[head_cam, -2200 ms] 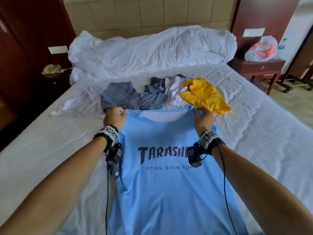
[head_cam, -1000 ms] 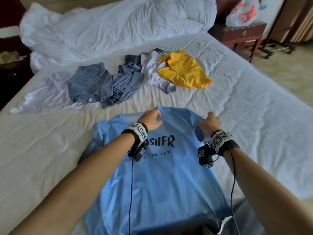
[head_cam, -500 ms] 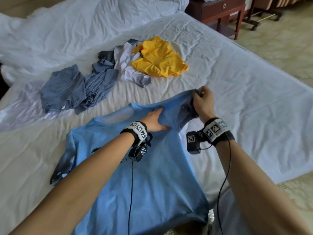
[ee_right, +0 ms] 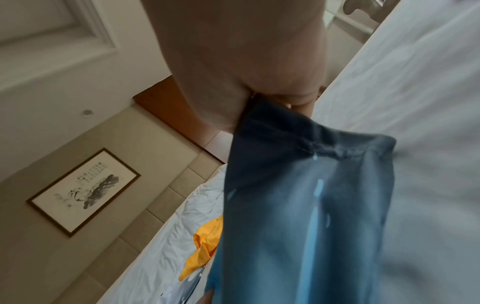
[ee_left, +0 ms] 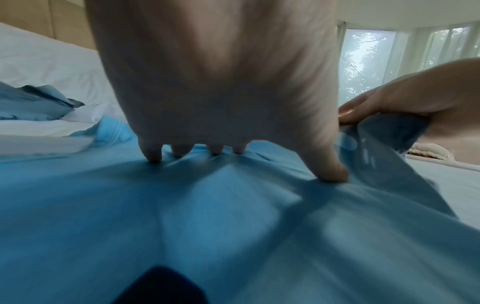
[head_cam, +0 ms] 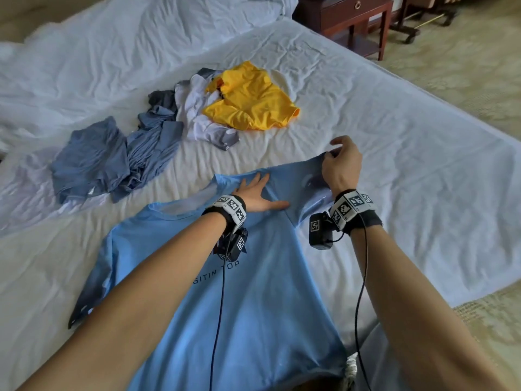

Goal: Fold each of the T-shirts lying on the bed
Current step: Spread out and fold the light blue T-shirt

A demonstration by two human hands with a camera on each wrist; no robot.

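A light blue T-shirt (head_cam: 253,300) with dark lettering lies face up on the white bed (head_cam: 408,170), its hem at the near edge. My left hand (head_cam: 258,193) presses flat on the shirt's right shoulder near the collar, fingers spread (ee_left: 153,156). My right hand (head_cam: 337,162) pinches the end of the right sleeve (head_cam: 304,179) and holds it lifted off the sheet; the right wrist view shows the sleeve (ee_right: 298,195) hanging from the fingers. The left sleeve (head_cam: 90,294) lies crumpled at the left. My forearm hides part of the print.
Farther up the bed lie a yellow shirt (head_cam: 251,100), a white garment (head_cam: 203,119) and crumpled grey-blue shirts (head_cam: 112,156). A rumpled white duvet (head_cam: 127,46) fills the head of the bed. A dark wooden nightstand (head_cam: 355,21) stands at the far right, carpet beside it.
The blue shirt came down from being held up by both shoulders onto the bed. My left hand flattened onto the shoulder, and my right hand took the right sleeve and pulled it outward.
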